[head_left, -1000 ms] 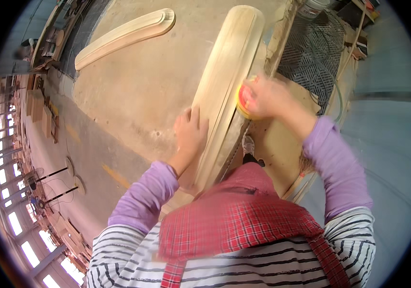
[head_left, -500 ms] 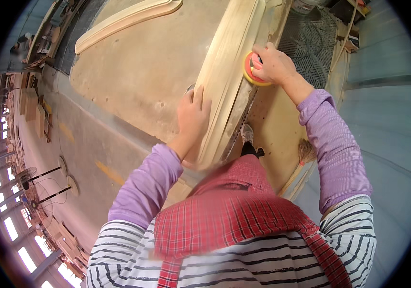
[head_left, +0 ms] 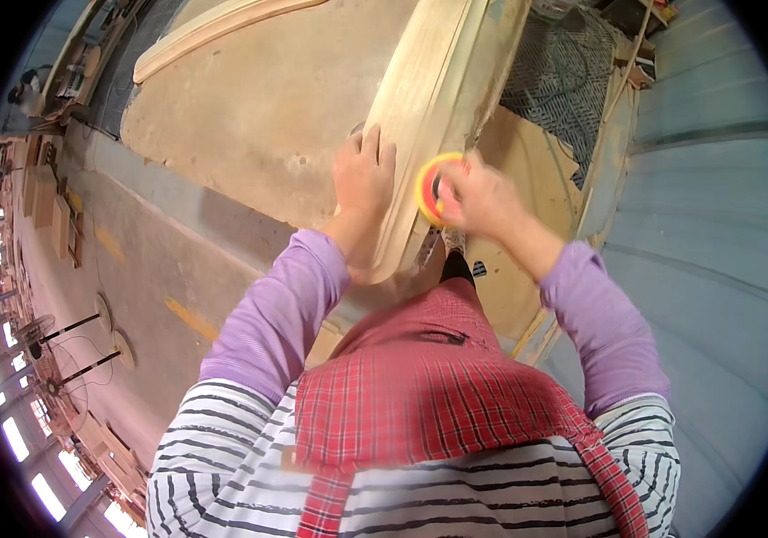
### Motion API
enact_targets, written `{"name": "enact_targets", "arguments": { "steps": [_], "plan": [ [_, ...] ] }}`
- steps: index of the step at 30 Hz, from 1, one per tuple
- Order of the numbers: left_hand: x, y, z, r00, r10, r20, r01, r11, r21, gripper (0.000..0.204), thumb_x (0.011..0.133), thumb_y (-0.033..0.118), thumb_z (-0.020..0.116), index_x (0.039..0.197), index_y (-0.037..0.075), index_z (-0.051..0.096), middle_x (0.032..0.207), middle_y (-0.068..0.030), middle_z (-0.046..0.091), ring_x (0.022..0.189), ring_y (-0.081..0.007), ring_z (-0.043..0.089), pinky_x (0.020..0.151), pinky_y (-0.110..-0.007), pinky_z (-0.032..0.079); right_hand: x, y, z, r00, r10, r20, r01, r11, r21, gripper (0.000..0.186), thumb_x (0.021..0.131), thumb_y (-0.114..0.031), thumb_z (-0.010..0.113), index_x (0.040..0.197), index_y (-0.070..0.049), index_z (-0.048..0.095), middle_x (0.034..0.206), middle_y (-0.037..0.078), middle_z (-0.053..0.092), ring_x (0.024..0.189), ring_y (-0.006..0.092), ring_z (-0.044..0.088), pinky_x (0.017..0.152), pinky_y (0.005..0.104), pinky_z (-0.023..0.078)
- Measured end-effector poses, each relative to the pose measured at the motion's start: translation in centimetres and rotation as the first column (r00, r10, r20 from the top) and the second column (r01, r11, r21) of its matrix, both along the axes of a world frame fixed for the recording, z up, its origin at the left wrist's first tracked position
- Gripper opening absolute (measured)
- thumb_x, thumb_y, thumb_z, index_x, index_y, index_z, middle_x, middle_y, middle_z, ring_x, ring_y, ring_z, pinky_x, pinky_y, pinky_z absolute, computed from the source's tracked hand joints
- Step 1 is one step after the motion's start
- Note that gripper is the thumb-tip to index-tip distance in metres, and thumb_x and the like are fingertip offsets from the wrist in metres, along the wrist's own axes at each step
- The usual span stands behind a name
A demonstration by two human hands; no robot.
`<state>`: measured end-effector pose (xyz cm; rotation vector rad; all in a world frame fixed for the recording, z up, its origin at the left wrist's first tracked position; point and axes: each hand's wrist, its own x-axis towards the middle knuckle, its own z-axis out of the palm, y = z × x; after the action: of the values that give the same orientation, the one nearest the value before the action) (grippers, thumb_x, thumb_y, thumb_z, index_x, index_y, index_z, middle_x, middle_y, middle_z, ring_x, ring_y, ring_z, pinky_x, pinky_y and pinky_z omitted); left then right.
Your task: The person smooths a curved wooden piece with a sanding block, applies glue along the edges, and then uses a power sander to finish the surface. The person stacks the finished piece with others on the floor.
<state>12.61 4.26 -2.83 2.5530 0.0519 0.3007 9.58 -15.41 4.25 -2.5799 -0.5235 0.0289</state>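
Note:
A long, pale wooden moulding (head_left: 415, 99) with a grooved profile lies lengthwise on the worktable, its near end toward my apron. My left hand (head_left: 364, 179) rests on its left side near that end, fingers stretched over the wood and holding nothing else. My right hand (head_left: 483, 199), a little smeared by motion, grips a round red-and-yellow sanding pad (head_left: 425, 190). The pad is tilted against the right edge of the moulding; its working face is hidden.
A second, curved moulding (head_left: 213, 31) lies at the far left of the brown worktable (head_left: 222, 134). Right of the table are a plywood sheet (head_left: 528, 179) and a dark patterned mat (head_left: 559, 67). Stand fans (head_left: 88, 327) and stacked boards (head_left: 48, 202) stand at left.
My right hand has drawn the sanding pad toward me along the moulding's right edge. My left hand stays on the wood. The whole view has shifted slightly.

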Motion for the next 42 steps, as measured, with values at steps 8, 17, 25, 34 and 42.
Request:
{"name": "enact_targets", "arguments": {
  "steps": [8, 17, 25, 34, 42],
  "plan": [
    [-0.2, 0.6, -1.1, 1.000, 0.014, -0.014, -0.014, 1.000, 0.015, 0.045, 0.090, 0.035, 0.054, 0.127, 0.010, 0.054, 0.121, -0.0161, 0.055, 0.111, -0.0329, 0.051, 0.094, -0.043, 0.040, -7.3, 2.9, 0.4, 0.957, 0.271, -0.104, -0.260, 0.960, 0.103, 0.017, 0.078, -0.025, 0.061, 0.092, -0.016, 0.061, 0.090, 0.013, 0.057, 0.078, 0.0320, 0.062, 0.065, 0.0430, 0.052],
    [0.2, 0.5, -0.9, 1.000, -0.012, -0.022, 0.011, 1.000, -0.013, 0.046, 0.089, 0.036, 0.055, 0.127, 0.010, 0.054, 0.129, -0.0136, 0.051, 0.118, -0.0304, 0.047, 0.097, -0.044, 0.036, -2.6, 1.7, 0.9, 0.999, 0.040, -0.027, -0.041, 0.998, -0.048, 0.029, 0.075, -0.024, 0.067, 0.100, -0.015, 0.057, 0.092, 0.016, 0.052, 0.071, 0.0343, 0.061, 0.059, 0.0428, 0.051],
    [0.0, 0.9, -0.9, 1.000, -0.005, 0.013, 0.005, 0.999, 0.034, 0.048, 0.090, 0.037, 0.053, 0.128, 0.008, 0.054, 0.123, -0.0161, 0.055, 0.111, -0.0331, 0.051, 0.095, -0.042, 0.039, -7.8, 3.0, 0.4, 0.952, 0.299, -0.063, -0.297, 0.954, 0.043, 0.029, 0.072, -0.022, 0.067, 0.099, -0.017, 0.058, 0.089, 0.014, 0.053, 0.069, 0.0335, 0.062, 0.060, 0.0427, 0.052],
    [0.0, 1.0, -0.7, 0.999, -0.048, 0.020, 0.048, 0.998, 0.032, 0.046, 0.089, 0.034, 0.054, 0.125, 0.005, 0.054, 0.122, -0.0183, 0.054, 0.110, -0.0353, 0.051, 0.094, -0.045, 0.040, -3.9, 2.9, 2.0, 0.962, 0.134, -0.238, -0.170, 0.976, -0.137, 0.021, 0.081, -0.029, 0.058, 0.095, -0.014, 0.061, 0.095, 0.014, 0.060, 0.079, 0.0347, 0.063, 0.066, 0.0477, 0.053],
    [0.0, 0.7, 1.4, 0.977, -0.109, -0.185, 0.131, 0.985, 0.112, 0.065, 0.086, 0.038, 0.056, 0.136, 0.000, 0.040, 0.134, -0.0245, 0.042, 0.122, -0.0397, 0.039, 0.103, -0.047, 0.030, 0.3, -0.1, -0.1, 0.986, 0.160, -0.041, -0.157, 0.986, 0.056, 0.031, 0.073, -0.023, 0.066, 0.103, -0.018, 0.059, 0.094, 0.015, 0.054, 0.071, 0.0339, 0.061, 0.061, 0.0433, 0.052]
  ]
}}
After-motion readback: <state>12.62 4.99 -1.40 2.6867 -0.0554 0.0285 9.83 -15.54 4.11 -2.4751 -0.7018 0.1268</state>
